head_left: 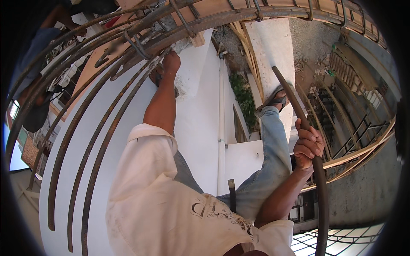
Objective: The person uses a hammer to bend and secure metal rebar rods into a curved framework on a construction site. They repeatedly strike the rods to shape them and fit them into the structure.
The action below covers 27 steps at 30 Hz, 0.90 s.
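In the head view, the right hand (308,147) has its fingers wrapped and clamped around a long, dark brown, round metal rod (321,196). The rod slants from beside the sandalled right foot (279,100) down past the forearm; gripping it partway along probably helps balance its length. The left hand (171,62) reaches up to a rust-brown steel reinforcing cage (171,38); its fingers are curled together, but I cannot tell what they close on.

The cage's thick bars look bent by the lens, and thin square-cornered steel loops (137,46) cross them, presumably to space them. A pale, blunt-ended wooden block (197,40) sits against the cage's underside, perhaps as a prop. Rough, rust-mottled loose bar ends (92,179) trail over a smooth white wall (128,96). The right foot stands on a pale, flat, dusty ledge (270,45), seemingly for a wide, stable stance.
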Each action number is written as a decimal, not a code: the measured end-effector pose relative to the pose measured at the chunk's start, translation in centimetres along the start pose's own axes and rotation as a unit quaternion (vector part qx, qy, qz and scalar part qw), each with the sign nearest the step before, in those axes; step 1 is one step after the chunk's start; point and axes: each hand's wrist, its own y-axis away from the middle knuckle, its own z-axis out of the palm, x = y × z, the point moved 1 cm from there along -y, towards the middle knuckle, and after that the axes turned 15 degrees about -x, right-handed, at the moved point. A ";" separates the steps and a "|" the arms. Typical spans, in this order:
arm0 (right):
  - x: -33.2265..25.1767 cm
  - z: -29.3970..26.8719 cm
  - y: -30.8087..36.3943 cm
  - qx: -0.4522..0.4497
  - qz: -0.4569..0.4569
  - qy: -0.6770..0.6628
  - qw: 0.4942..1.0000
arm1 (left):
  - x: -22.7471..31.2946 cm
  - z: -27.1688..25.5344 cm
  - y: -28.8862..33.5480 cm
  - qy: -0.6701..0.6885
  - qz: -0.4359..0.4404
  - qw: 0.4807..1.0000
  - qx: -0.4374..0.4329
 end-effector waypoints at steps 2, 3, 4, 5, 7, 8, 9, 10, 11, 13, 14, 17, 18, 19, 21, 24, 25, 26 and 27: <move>0.2 -0.3 -0.4 0.018 0.011 0.016 1.000 | 0.0 -0.7 2.2 0.017 -0.021 1.000 0.012; 0.4 -0.4 -0.7 0.020 0.022 0.016 0.999 | -0.2 -1.1 3.5 0.117 -0.031 0.993 -0.013; 0.5 -0.4 -1.0 0.014 0.029 0.028 0.999 | -0.3 -1.4 5.0 0.226 -0.039 0.971 -0.070; 0.7 -0.5 -1.2 0.018 0.029 0.035 0.999 | -0.5 -1.9 6.4 0.328 -0.048 0.937 -0.113; 0.9 -0.7 -1.7 0.013 0.046 0.038 0.998 | -0.3 -2.3 9.2 0.463 -0.053 0.872 -0.148; 0.9 -0.9 -1.7 0.015 0.038 0.046 0.998 | -0.2 -2.5 10.7 0.519 -0.047 0.838 -0.158; 0.8 -1.1 -1.7 0.004 0.045 0.047 0.998 | -0.1 -2.6 12.2 0.550 -0.042 0.820 -0.153; 0.6 -1.5 -1.6 0.005 0.051 0.044 0.998 | -0.2 -2.6 14.0 0.574 -0.031 0.805 -0.146; 0.3 -1.8 -1.4 0.013 0.054 0.048 0.997 | -0.3 -2.9 16.1 0.597 -0.012 0.791 -0.136; -0.3 -2.6 -1.1 0.021 0.070 0.064 0.995 | -0.6 -3.4 20.5 0.662 -0.018 0.732 -0.160; -0.6 -3.0 -1.1 0.041 0.062 0.058 0.996 | -0.6 -3.7 22.8 0.675 -0.042 0.716 -0.173; -0.5 -3.7 -1.9 0.107 0.094 0.116 0.983 | -0.3 -5.6 30.1 0.705 -0.069 0.670 -0.221; -0.1 -3.6 -2.2 0.160 0.095 0.130 0.974 | 0.1 -6.3 32.4 0.708 -0.051 0.663 -0.239; 0.6 -3.4 -2.3 0.188 0.122 0.173 0.959 | 0.7 -7.0 34.5 0.708 -0.047 0.657 -0.254; 2.4 -2.4 -1.5 0.268 0.141 0.264 0.916 | 1.1 -9.0 39.2 0.697 -0.004 0.653 -0.296; 6.0 0.6 4.3 0.309 0.109 0.410 0.851 | -0.3 -13.7 47.9 0.624 0.115 0.682 -0.363; 7.1 1.7 7.8 0.282 0.095 0.468 0.832 | -0.9 -15.7 51.1 0.583 0.167 0.692 -0.393; 8.2 2.9 11.5 0.275 0.070 0.521 0.805 | -0.8 -17.6 53.6 0.520 0.196 0.711 -0.431; 9.3 3.9 14.9 0.297 0.050 0.593 0.746 | -0.4 -19.8 55.3 0.444 0.225 0.722 -0.481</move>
